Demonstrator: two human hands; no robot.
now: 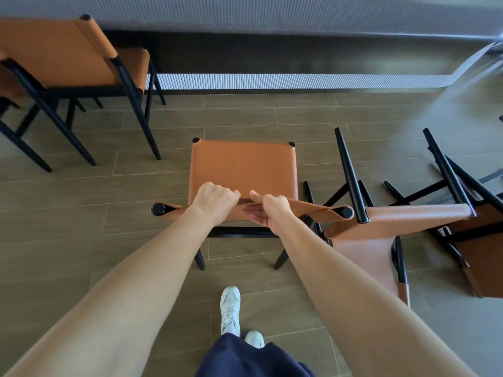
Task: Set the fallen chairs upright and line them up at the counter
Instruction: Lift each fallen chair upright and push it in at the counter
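An orange leather chair (242, 164) with black legs stands upright in the middle of the floor, its seat facing the counter (272, 12). My left hand (215, 200) and my right hand (269, 210) both grip the top edge of its backrest, close together. To the right, two more orange chairs lie tipped over: the nearer fallen chair (364, 240) has legs pointing up and away, and the farther fallen chair (473, 232) lies at the frame's right edge. Another chair (54, 53) stands upright at the counter on the left.
The grey ribbed counter base (299, 80) runs across the top of the view and curves away at the right. Wood-plank floor (81, 213) lies between the chairs. My feet in white shoes (231, 308) are just behind the held chair.
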